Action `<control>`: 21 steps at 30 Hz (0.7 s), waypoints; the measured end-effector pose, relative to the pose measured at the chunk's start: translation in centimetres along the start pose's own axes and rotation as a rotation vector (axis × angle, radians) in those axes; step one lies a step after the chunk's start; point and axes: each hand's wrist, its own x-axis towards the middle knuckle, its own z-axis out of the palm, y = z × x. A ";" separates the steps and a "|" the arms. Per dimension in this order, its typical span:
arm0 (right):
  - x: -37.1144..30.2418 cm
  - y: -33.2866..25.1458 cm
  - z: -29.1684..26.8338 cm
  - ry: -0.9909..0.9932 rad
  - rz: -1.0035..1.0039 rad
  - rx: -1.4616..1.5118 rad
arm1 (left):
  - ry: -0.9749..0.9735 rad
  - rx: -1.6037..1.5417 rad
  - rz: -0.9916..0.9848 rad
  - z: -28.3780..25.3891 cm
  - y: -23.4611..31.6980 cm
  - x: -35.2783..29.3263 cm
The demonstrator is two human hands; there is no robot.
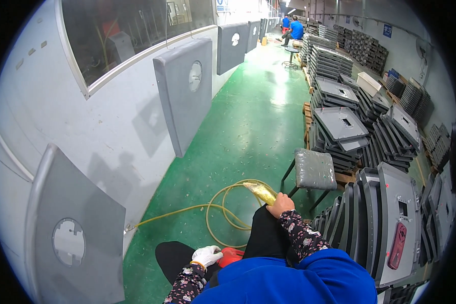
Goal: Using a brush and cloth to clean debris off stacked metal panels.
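Observation:
My right hand [281,204], bare below a flowered sleeve, is closed round a shiny yellow tapered tool [261,192] that looks wrapped in clear plastic; its pale end points left, away from me. Beneath it my dark-trousered knee shows. My left hand [206,256] wears a white glove and rests low by my lap, its fingers curled together; whether something small is in them is hidden. Beside that hand is a red thing [230,256], partly covered by my blue clothing. A yellow hose [215,205] lies looped on the floor just beyond my knees.
Grey panels with round cutouts line the left wall, the nearest panel [86,202] close beside me. A plastic-wrapped stool [314,169] stands front right. Stacks of grey panels [342,126] fill the right side; a red phone [397,245] lies on one. Two people in blue [295,30] sit far off.

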 end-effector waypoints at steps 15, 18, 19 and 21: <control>0.2 0.1 0.5 0.012 -0.006 -0.001 | -0.014 0.001 0.004 -0.3 0.0 -0.1; 0.2 0.1 0.4 0.017 -0.008 -0.001 | -0.023 0.002 0.002 -0.4 0.2 -0.1; 0.2 0.1 0.3 0.014 -0.005 0.001 | -0.026 -0.001 -0.001 -0.5 0.2 -0.1; 0.2 0.2 0.4 0.015 -0.006 0.001 | -0.024 0.003 0.000 -0.4 0.2 -0.1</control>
